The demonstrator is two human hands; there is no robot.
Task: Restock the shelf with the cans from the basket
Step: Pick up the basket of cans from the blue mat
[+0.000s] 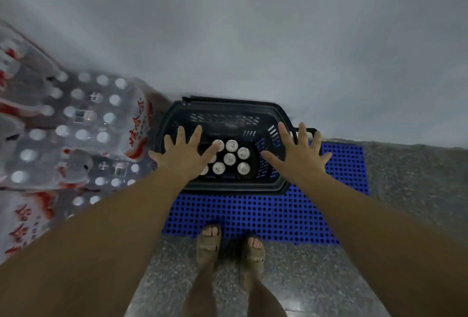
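1. Down in the black basket (228,185), the cans (229,158) are standing upright, silver tops facing up, clustered toward the near half of the basket floor; about seven tops are showing, some partly hidden by the left hand.
2. Basket is sitting on a blue perforated mat (253,215), its far edge close to a grey wall (253,38); one handle is sticking out on the right side, behind the right hand's fingers.
3. Left hand (183,158) is hovering over the basket's left part, fingers spread wide and straight, gripping nothing; its index finger is overlapping a can top in view, but contact cannot be told.
4. Right hand (298,157) is hovering over the basket's right rim, fingers also splayed apart, holding nothing.
5. Both bare forearms are reaching forward and down from the bottom corners of the view.
6. Two feet in tan sandals (209,245) are standing on the speckled grey floor (316,278), toes at the near edge of the mat.
7. Shrink-wrapped packs of bottled water (76,126) with red print are stacking up to the left, just beside the basket; that area is looking blurred.
8. No shelf is showing in this view.
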